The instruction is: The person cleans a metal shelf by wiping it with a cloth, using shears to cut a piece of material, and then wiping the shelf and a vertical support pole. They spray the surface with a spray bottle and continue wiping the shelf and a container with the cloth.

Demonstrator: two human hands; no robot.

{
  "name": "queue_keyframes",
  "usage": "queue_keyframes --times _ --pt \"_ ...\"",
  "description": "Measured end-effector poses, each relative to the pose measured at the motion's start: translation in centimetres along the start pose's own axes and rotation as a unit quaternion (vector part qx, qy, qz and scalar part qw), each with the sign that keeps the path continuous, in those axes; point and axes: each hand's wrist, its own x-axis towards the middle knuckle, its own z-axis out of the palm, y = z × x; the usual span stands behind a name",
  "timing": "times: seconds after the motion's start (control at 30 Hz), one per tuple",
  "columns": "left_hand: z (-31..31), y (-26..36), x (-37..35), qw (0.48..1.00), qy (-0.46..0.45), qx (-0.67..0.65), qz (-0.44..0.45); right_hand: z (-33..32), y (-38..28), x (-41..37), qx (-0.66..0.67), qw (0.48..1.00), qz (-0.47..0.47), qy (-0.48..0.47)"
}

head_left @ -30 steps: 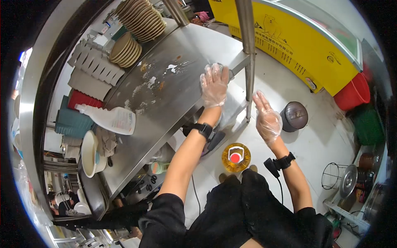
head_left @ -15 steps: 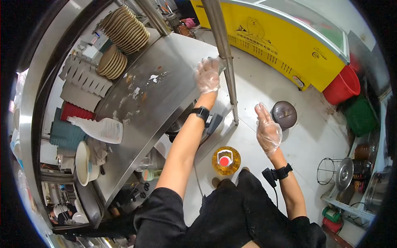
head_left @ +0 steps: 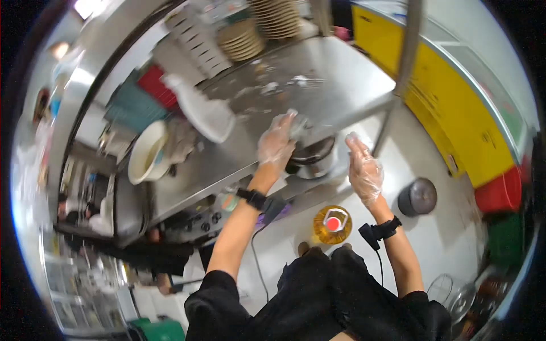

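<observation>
At the front edge of the steel worktop [head_left: 341, 91], the left hand [head_left: 277, 145] has pulled back. A second ago it was pressed flat out by the far corner beside the upright post [head_left: 401, 68], and now it sits palm down right at the near lip. Its gloved fingers bend over something pale [head_left: 298, 126] that is too blurred to name, so I can't tell whether it grips it or just pushes it.

The right hand [head_left: 364, 170] has lifted closer too. It hangs wide open and empty, fingers straight, just off the worktop's edge above the pot [head_left: 311, 160] on the lower shelf.

The head has swung as well, so the spray bottle [head_left: 202, 111] and the bowl [head_left: 145, 153] now sit near mid-frame.

It looks like a stroke drawn from the corner back to the front. The white smears [head_left: 273, 88] further back appear untouched, so that patch still looks dirty. The oil bottle [head_left: 333, 223] stands on the floor by the feet.
</observation>
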Motion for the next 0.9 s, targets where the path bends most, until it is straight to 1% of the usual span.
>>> queue_keyframes --times 0.03,0.07,0.13,0.17,0.23,0.27,0.33,0.4,0.43,0.47,0.5,0.53,0.57,0.63,0.67,0.7,0.73,0.77,0.8,0.83,0.87,0.9 --pt "-0.9 -1.0 0.5 0.999 0.002 -0.005 -0.041 1.0 -1.5 1.5 0.008 1.000 -0.028 0.005" --pt "-1.2 -2.3 0.8 0.997 0.065 -0.025 -0.035 1.5 -3.1 3.0 0.060 0.997 -0.030 -0.028" --pt "-3.4 -3.7 -0.1 0.993 0.103 0.062 -0.022 2.2 -6.5 5.8 0.108 0.991 -0.075 -0.030" --pt "-3.0 -6.2 -0.4 0.991 0.127 0.049 0.015 3.9 -7.1 6.5 0.106 0.990 -0.097 -0.006" --pt "-8.6 -6.9 -2.3 0.985 0.007 0.150 -0.079 3.8 -9.5 8.0 0.127 0.986 -0.107 -0.009" --pt "-7.3 -11.7 -3.6 0.975 0.177 0.126 -0.046 3.9 -10.6 8.6 0.144 0.984 -0.107 -0.009" --pt "-11.0 -14.9 -5.3 0.961 0.137 0.179 -0.161 5.0 -12.1 9.1 0.129 0.985 -0.114 -0.008" --pt "-11.6 -20.9 -5.2 0.916 0.106 0.197 -0.332 6.3 -13.1 9.4 0.114 0.986 -0.120 -0.025" --pt "-12.3 -22.4 -5.0 0.909 0.046 0.188 -0.371 6.9 -13.8 9.4 0.113 0.985 -0.125 -0.025" --pt "-12.1 -23.5 -5.3 0.908 0.049 0.184 -0.373 7.4 -14.7 9.3 0.112 0.984 -0.131 -0.038" --pt "-11.4 -24.3 -5.6 0.900 -0.034 0.298 -0.317 7.6 -15.8 9.3 0.111 0.983 -0.137 -0.050" --pt "-10.9 -25.2 -5.7 0.871 -0.117 0.404 -0.252 7.6 -16.8 9.3 0.135 0.979 -0.145 -0.044" --pt "-10.6 -26.1 -5.4 0.873 -0.115 0.401 -0.252 7.6 -17.7 9.2 0.132 0.979 -0.147 -0.044" --pt "-11.5 -25.8 -4.7 0.824 -0.292 0.456 -0.168 7.5 -19.0 9.0 0.190 0.969 -0.139 -0.070" --pt "-10.7 -26.2 -4.5 0.827 -0.290 0.454 -0.164 7.8 -19.1 8.8 0.200 0.966 -0.149 -0.063" --pt "-9.4 -27.2 -4.6 0.851 -0.187 0.433 -0.232 7.9 -19.0 8.5 0.196 0.968 -0.147 -0.062" --pt "-8.8 -27.6 -4.6 0.861 -0.082 0.405 -0.297 8.0 -19.0 8.2 0.210 0.965 -0.141 -0.076" --pt "-8.9 -28.4 -4.7 0.863 -0.083 0.403 -0.293 8.1 -18.9 8.0 0.225 0.961 -0.136 -0.089" --pt "-9.5 -28.7 -5.0 0.895 -0.029 0.397 -0.204 8.3 -18.8 7.7 0.223 0.961 -0.134 -0.089" --pt "-9.9 -28.8 -5.0 0.916 0.022 0.385 -0.113 8.5 -18.7 7.7 0.266 0.952 -0.119 -0.096" --pt "-10.1 -28.7 -5.0 0.916 0.020 0.386 -0.112 8.8 -18.7 7.5 0.309 0.940 -0.104 -0.100" --pt "-10.6 -28.0 -4.9 0.933 0.097 0.315 -0.148 8.8 -18.9 7.5 0.310 0.940 -0.102 -0.100"
